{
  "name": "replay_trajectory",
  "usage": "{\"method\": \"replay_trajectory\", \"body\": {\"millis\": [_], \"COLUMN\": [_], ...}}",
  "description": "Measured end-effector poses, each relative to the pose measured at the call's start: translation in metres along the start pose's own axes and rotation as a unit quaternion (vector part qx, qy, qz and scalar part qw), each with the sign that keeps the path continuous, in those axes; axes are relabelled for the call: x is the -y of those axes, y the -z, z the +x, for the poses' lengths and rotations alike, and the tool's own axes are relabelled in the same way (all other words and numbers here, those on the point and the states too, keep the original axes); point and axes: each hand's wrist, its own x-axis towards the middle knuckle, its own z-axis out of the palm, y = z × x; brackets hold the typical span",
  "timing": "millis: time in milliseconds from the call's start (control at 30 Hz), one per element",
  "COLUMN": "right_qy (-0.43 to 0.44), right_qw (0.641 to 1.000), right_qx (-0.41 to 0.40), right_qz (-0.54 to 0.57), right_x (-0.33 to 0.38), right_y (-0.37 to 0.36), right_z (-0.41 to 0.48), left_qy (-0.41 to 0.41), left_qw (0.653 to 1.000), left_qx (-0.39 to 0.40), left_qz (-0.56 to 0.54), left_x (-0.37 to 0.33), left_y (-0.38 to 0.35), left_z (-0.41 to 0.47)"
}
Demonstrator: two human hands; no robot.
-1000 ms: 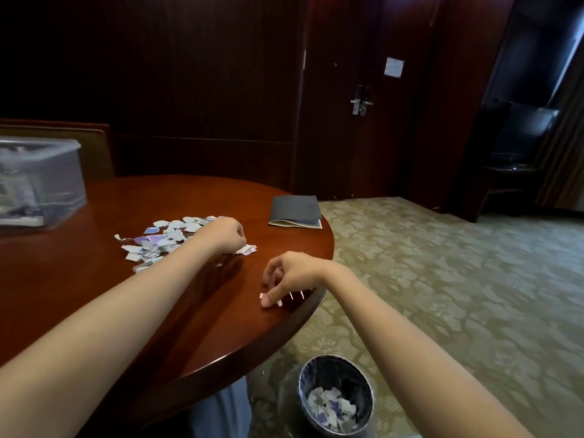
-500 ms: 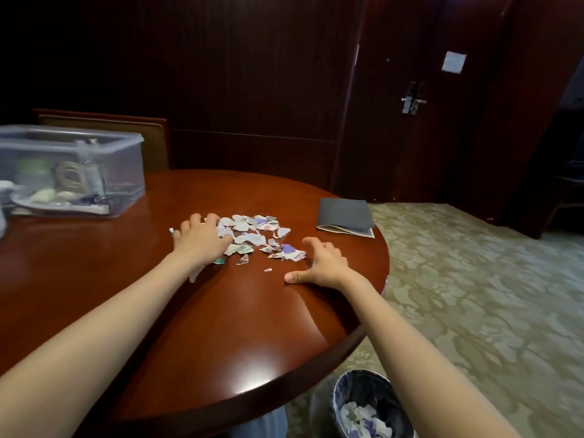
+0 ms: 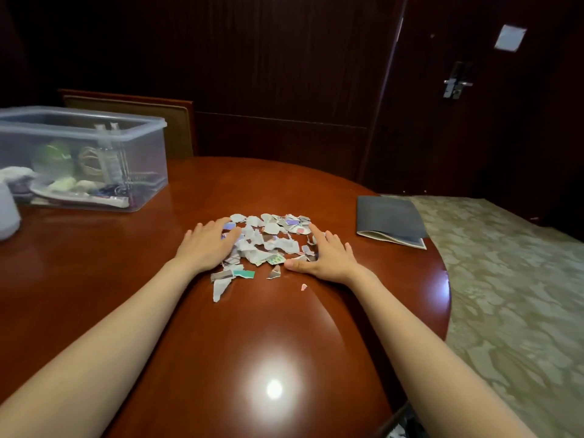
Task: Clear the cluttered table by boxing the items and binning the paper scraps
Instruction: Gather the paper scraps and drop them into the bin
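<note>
A heap of torn paper scraps (image 3: pixel 268 238) lies on the round wooden table (image 3: pixel 252 343), past its middle. My left hand (image 3: pixel 208 243) lies flat against the heap's left side, fingers straight and touching scraps. My right hand (image 3: pixel 325 257) lies flat against the right side, thumb stretched along the near edge. A few loose scraps (image 3: pixel 227 279) sit nearer to me, and a tiny pink one (image 3: pixel 304 287) lies by my right wrist. The clear plastic box (image 3: pixel 85 159), holding several small items, stands at the far left.
A dark folder (image 3: pixel 390 219) lies at the table's right edge. A white object (image 3: pixel 8 213) stands at the far left. A wooden chair back (image 3: pixel 151 121) rises behind the box. Patterned carpet (image 3: pixel 505 295) spreads to the right. The bin's rim (image 3: pixel 398 428) peeks out under the table's near edge.
The view swung left from the table edge and bin to the heap. Both hands moved from the near right edge to flank the scraps and have pushed them closer together.
</note>
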Motion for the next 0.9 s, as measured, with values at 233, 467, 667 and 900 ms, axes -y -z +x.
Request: {"method": "replay_trajectory", "body": {"millis": [233,467,667,900], "right_qy": [0.061,0.185,0.201,0.179], "right_qw": [0.998,0.980,0.973,0.969], "right_qx": [-0.008,-0.057,-0.103,-0.140], "right_qz": [-0.010,-0.035,-0.039,-0.093], "right_x": [0.015,0.027,0.034,0.037], "right_y": [-0.005,-0.016,-0.019,-0.015], "right_z": [0.032,0.028,0.021,0.011], "left_qy": [-0.098,-0.161,-0.154,-0.236], "left_qw": [0.985,0.980,0.982,0.971], "left_qx": [0.076,0.097,0.052,-0.017], "left_qz": [-0.118,-0.062,-0.099,0.021], "left_x": [-0.006,-0.026,-0.030,-0.040], "left_y": [0.001,0.000,-0.007,-0.011], "left_z": [-0.006,-0.022,-0.018,-0.018]}}
